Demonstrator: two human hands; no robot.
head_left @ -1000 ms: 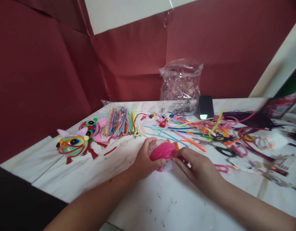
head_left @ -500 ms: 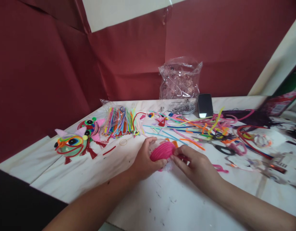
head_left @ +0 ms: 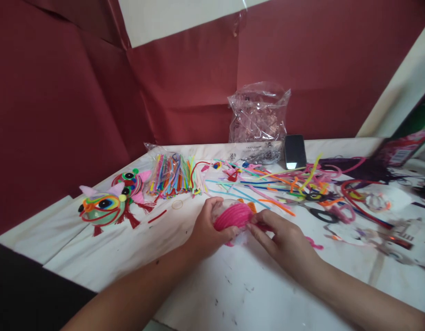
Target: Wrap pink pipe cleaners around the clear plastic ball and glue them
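Looking through the head view, we find the pink-wound ball (head_left: 234,217) between our two hands, over the white tabletop (head_left: 198,287); whether it touches the surface we cannot tell. We judge it light, with a soft, fuzzy winding over a paler, clear-looking body that may be thin and could dent under a hard squeeze. The fuzz should give us decent friction, while any smooth patch of the body is likelier to slip. We do best to cup it round its left side, thumb low on the near face, keeping pressure gentle so the rows of winding do not slide.

Our left hand (head_left: 206,230) is curled around that left side, spread only as wide as the ball needs, its thumb resting on the near face. Our right hand (head_left: 283,232) is at the right edge, thumb and forefinger brought close together on what looks like a pink strand (head_left: 266,227), mostly hidden by the fingers. An orange strip (head_left: 251,207) shows just beyond those fingertips, seemingly outside the pinch
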